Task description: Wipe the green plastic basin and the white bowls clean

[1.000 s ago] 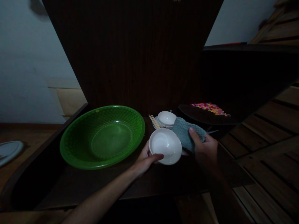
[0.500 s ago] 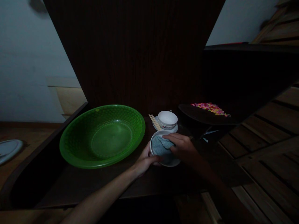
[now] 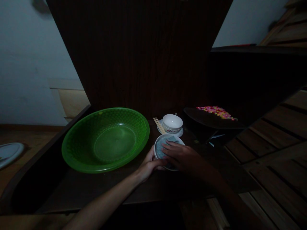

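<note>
My left hand [image 3: 149, 164] grips the near left rim of a small white bowl [image 3: 160, 139], holding it just above the dark table. A grey-blue cloth [image 3: 161, 143] lies bunched inside the bowl. My right hand [image 3: 181, 155] presses down on the cloth with its fingers laid over it, covering most of the bowl's inside.
A large green plastic basin [image 3: 105, 139] sits to the left on the dark wooden table [image 3: 72, 191]. Behind the held bowl stand another white bowl [image 3: 172, 122] on a saucer and some wooden chopsticks [image 3: 158, 125]. A dark tray with colourful bits [image 3: 217, 112] lies right.
My right hand brought the cloth from beside the bowl into it, then slid left and nearer across the inside. My left hand kept its grip on the rim.
</note>
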A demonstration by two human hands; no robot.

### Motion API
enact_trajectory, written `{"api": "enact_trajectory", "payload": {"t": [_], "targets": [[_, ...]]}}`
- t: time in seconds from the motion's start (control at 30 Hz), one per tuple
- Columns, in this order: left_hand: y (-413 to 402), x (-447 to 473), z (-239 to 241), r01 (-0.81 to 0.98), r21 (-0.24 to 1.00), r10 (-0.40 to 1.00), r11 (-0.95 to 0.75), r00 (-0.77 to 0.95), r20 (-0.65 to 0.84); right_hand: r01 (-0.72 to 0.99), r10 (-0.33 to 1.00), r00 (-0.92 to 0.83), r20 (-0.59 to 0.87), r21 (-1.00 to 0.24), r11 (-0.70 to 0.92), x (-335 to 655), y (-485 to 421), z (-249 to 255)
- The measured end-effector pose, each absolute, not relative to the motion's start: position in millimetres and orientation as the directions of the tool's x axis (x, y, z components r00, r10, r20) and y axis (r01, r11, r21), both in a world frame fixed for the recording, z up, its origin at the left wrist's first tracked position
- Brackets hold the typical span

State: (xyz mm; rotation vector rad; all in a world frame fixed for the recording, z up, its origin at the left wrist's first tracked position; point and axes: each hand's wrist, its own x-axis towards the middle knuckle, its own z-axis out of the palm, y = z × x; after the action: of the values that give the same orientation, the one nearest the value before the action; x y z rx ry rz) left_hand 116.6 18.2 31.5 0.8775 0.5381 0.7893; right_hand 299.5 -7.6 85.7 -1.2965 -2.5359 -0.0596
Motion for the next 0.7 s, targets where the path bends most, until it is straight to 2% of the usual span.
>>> {"api": "enact_trajectory", "payload": {"t": [0.13,0.3,0.4,0.57,0.7], "targets": [[19.3,115.9,30.9,-0.381,0.857,0.814,0.348,0.576,-0.075,0.780,0.808,-0.583,0.089,-0.215,0.587,300.6,-5.0,78.8],[19.2,114.0,33.7,-0.364,0.849,0.807,0.383,0.580,-0.115,0.737,0.783,-0.620,0.040,-0.311,0.600,298.4,-8.4,87.8],[17.7,114.7,36.1,-0.388,0.823,0.797,0.415,0.592,-0.123,0.753,0.803,-0.596,-0.011,-0.353,0.555,297.7,-14.3,98.6],[17.7,115.1,38.4,-0.407,0.807,0.789,0.428,0.604,-0.114,0.792,0.817,-0.566,-0.108,-0.349,0.502,299.7,-25.7,109.5],[18.9,113.5,38.4,-0.385,0.834,0.808,0.395,0.578,-0.116,0.786,0.803,-0.587,-0.098,-0.308,0.537,302.8,-29.5,108.5]]}}
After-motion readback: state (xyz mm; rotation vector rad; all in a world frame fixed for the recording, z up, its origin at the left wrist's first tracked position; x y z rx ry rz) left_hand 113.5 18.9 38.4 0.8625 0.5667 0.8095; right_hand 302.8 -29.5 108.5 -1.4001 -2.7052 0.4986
